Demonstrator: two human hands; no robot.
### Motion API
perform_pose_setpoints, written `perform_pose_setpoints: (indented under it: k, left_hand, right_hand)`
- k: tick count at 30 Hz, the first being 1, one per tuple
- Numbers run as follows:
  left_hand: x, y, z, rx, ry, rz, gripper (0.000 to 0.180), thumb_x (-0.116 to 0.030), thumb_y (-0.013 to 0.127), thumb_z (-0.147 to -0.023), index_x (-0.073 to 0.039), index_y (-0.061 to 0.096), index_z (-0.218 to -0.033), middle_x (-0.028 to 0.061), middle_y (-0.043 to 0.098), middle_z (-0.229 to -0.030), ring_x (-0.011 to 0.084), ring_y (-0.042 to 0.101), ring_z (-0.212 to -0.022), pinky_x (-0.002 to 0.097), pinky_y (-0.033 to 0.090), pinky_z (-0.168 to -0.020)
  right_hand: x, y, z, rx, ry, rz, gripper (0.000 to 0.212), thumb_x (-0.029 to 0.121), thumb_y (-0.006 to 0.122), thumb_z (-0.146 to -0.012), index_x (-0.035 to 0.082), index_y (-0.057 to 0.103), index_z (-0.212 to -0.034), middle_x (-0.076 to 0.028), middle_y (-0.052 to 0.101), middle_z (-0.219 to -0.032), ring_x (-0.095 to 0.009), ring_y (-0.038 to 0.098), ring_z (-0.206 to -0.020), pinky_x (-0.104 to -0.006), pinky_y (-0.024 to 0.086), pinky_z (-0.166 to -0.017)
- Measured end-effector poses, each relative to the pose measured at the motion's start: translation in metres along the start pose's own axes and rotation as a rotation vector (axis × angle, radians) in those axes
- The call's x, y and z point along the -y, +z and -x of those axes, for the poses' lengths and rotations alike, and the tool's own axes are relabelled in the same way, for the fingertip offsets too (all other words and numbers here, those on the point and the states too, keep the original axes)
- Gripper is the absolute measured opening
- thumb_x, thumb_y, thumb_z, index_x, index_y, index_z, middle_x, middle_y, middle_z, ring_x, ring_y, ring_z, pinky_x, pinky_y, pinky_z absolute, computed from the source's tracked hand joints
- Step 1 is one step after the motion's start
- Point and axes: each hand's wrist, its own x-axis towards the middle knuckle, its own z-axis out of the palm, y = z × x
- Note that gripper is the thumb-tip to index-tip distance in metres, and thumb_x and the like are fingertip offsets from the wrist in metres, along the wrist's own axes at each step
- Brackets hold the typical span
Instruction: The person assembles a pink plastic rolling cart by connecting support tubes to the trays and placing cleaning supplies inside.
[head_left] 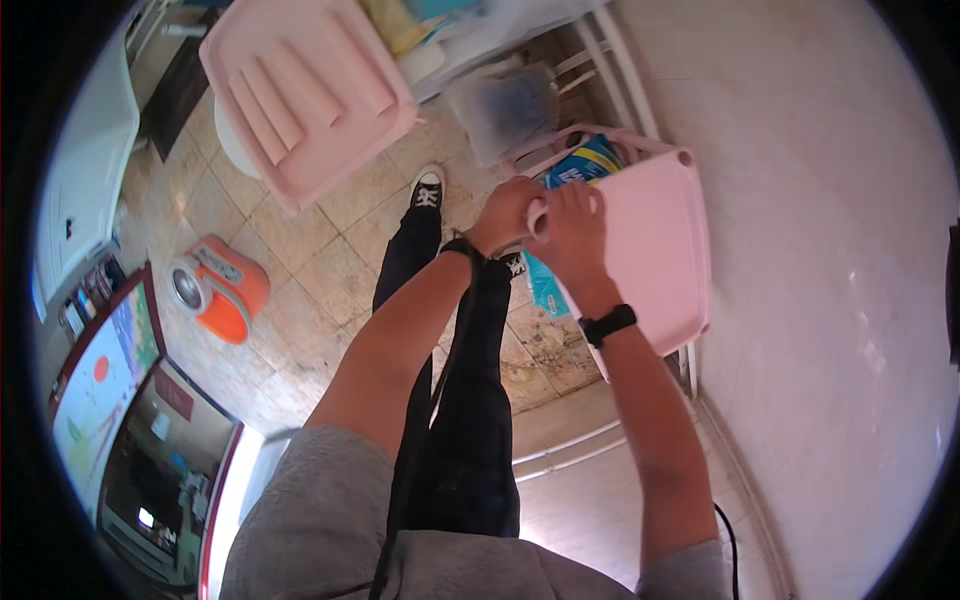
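Both my hands are closed around a short pink tube [538, 220], whose round open end shows between them. My left hand [505, 214] grips it from the left, and my right hand [577, 228] wraps it from the right, so most of the tube is hidden. Just beyond and to the right of my hands is a pink plastic shelf [655, 250] by the wall. On a pink tray [372, 140] at the upper left lie several similar pink tubes [300, 88].
An orange mop bucket [228, 290] stands on the tiled floor at left. Blue packages [580, 165] sit by the pink shelf, with a clear plastic bag [505, 105] beyond them. A white metal frame [625, 70] rises against the wall. My shoe [428, 188] is below the tray.
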Motion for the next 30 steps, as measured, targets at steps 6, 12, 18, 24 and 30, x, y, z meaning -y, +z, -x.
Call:
perform_pose_setpoints:
  k: [6, 12, 18, 24, 30]
  left_hand:
    - [0.022, -0.002, 0.011, 0.039, 0.014, 0.057, 0.036, -0.021, 0.077, -0.057, -0.009, 0.057, -0.084, 0.012, 0.059, -0.085, 0.0364, 0.054, -0.086, 0.0426, 0.04, -0.076]
    - [0.042, 0.012, 0.016, 0.044, 0.044, 0.123, 0.036, -0.019, 0.077, -0.058, -0.01, 0.056, -0.086, 0.0084, 0.057, -0.085, 0.0327, 0.053, -0.087, 0.0404, 0.039, -0.078]
    - [0.045, 0.022, 0.013, 0.067, 0.01, 0.084, 0.037, -0.021, 0.079, -0.059, -0.01, 0.057, -0.088, 0.0092, 0.059, -0.083, 0.0327, 0.057, -0.088, 0.042, 0.041, -0.082]
    - [0.042, 0.012, 0.009, 0.118, -0.041, 0.161, 0.034, -0.018, 0.077, -0.062, -0.008, 0.057, -0.089, 0.0108, 0.06, -0.087, 0.035, 0.056, -0.089, 0.043, 0.045, -0.081]
    - [0.039, 0.013, 0.011, 0.08, -0.047, 0.198, 0.038, -0.014, 0.079, -0.059, -0.008, 0.057, -0.089, 0.0114, 0.059, -0.088, 0.0357, 0.056, -0.091, 0.0429, 0.046, -0.079]
  right_hand:
    - [0.012, 0.007, -0.026, 0.023, -0.132, 0.166, 0.034, 0.025, 0.075, -0.058, 0.007, 0.061, -0.084, -0.008, 0.055, -0.084, -0.025, 0.055, -0.091, -0.0421, 0.036, -0.097]
    - [0.019, 0.007, -0.023, 0.133, -0.16, 0.23, 0.03, 0.021, 0.072, -0.059, 0.007, 0.06, -0.083, -0.009, 0.056, -0.086, -0.026, 0.056, -0.091, -0.0461, 0.036, -0.103]
    - [0.024, -0.019, -0.009, 0.192, -0.111, 0.215, 0.05, 0.017, 0.07, -0.062, 0.003, 0.061, -0.108, -0.009, 0.058, -0.092, -0.025, 0.057, -0.097, -0.0455, 0.036, -0.106]
    - [0.021, -0.028, -0.002, 0.185, -0.112, 0.18, 0.052, 0.011, 0.066, -0.066, 0.004, 0.057, -0.116, -0.01, 0.059, -0.097, -0.026, 0.057, -0.101, -0.0477, 0.033, -0.11]
    - [0.017, -0.018, -0.007, 0.072, -0.052, 0.062, 0.051, 0.009, 0.068, -0.064, 0.006, 0.057, -0.114, -0.006, 0.059, -0.097, -0.022, 0.057, -0.099, -0.0451, 0.031, -0.112]
